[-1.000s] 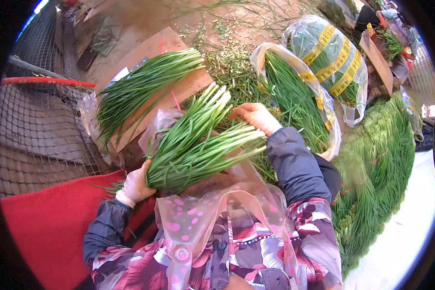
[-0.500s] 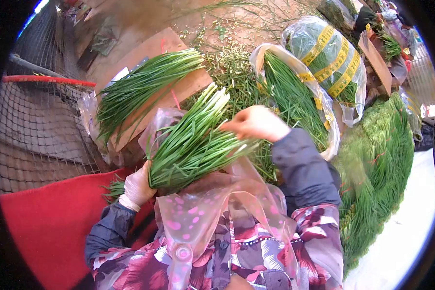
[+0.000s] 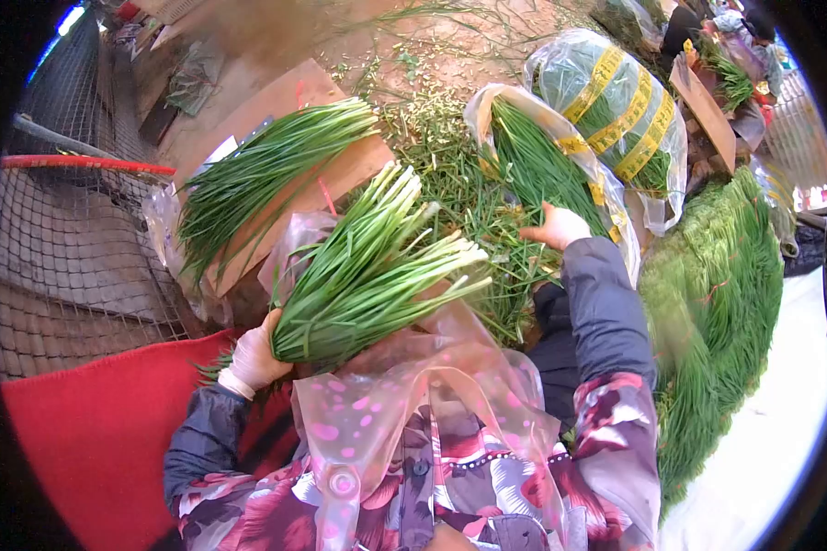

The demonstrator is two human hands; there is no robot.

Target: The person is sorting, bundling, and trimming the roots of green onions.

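My left hand (image 3: 258, 354), in a pale thin glove, is closed around the leafy end of a bunch of garlic chives (image 3: 358, 285). The bunch lies across my lap over a clear apron with pink spots (image 3: 358, 404). Its pale stem ends fan out toward the upper right in two clumps. My right hand (image 3: 563, 228) is away from the bunch, above cut green trimmings (image 3: 469, 197) and beside an open bag of chives (image 3: 547, 151). The thumb and forefinger of that hand look apart, and I see nothing between them.
Another chive bunch (image 3: 266, 156) rests on a cardboard sheet (image 3: 340, 170) ahead left. A yellow-taped plastic bag of greens (image 3: 616, 110) stands ahead right. Chives are heaped (image 3: 717, 331) along my right. Netting (image 3: 73, 248) and red cloth (image 3: 83, 441) lie to the left.
My right hand has moved right and away from the stems, over the trimmings. The stems on the right of the bunch are more spread. My left hand keeps its hold.
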